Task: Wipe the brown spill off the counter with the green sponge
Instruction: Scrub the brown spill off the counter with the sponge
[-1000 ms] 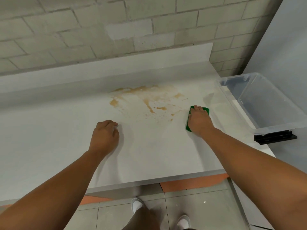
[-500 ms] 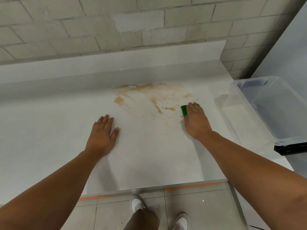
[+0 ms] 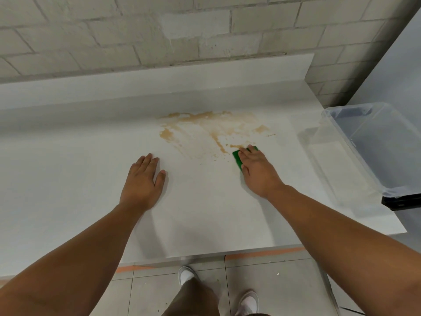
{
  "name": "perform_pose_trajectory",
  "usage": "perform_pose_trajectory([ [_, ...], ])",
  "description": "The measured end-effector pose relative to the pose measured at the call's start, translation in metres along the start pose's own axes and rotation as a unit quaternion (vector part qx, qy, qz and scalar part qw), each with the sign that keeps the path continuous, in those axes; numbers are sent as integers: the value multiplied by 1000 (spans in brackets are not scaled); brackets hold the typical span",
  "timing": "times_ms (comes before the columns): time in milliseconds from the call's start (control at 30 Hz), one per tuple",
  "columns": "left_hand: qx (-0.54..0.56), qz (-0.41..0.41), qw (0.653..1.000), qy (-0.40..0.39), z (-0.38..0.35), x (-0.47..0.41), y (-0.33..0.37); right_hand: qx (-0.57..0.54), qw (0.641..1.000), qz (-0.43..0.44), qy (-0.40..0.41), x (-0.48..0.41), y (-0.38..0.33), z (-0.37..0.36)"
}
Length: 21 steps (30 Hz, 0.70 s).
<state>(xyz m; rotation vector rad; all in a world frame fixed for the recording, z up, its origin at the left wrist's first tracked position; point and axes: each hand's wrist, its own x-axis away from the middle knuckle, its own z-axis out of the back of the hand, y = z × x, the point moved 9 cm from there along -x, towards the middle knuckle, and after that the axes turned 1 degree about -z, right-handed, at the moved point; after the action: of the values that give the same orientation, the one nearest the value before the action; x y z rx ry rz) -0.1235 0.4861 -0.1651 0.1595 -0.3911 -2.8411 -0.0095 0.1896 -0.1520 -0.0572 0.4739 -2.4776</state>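
Note:
A brown spill is smeared across the back middle of the white counter. My right hand lies flat on the green sponge and presses it onto the counter at the spill's lower right edge. Only the sponge's left edge and a far corner show; the hand hides the rest. The fingertips reach a small brown streak. My left hand rests palm down with fingers straight on the bare counter, left of and nearer than the spill.
A clear plastic bin stands at the counter's right end, over a black piece. A low white backsplash and a brick wall close the back. My shoes stand on the tiled floor below the front edge.
My right hand has slid the sponge leftward to the edge of the spill. My left hand has uncurled and now lies flat on the counter.

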Motion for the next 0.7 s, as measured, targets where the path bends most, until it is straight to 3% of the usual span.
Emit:
perform_pose_trajectory([
  [133, 2, -6, 1000, 3, -1, 1, -1, -28, 997, 72, -24, 23, -31, -17],
  [267, 4, -9, 1000, 6, -1, 1, 0, -10, 992, 117, -35, 37, -18, -10],
  [433, 1, -12, 1000, 8, -1, 1, 1, -3, 999, 52, -5, 18, -13, -6],
  [600, -8, -11, 1000, 1, -4, 1, 0, -7, 995, 94, -25, 43, -27, -15],
  [700, -13, -8, 1000, -6, -6, 1, 0, 2, 997, 74, -28, 31, -20, -13],
])
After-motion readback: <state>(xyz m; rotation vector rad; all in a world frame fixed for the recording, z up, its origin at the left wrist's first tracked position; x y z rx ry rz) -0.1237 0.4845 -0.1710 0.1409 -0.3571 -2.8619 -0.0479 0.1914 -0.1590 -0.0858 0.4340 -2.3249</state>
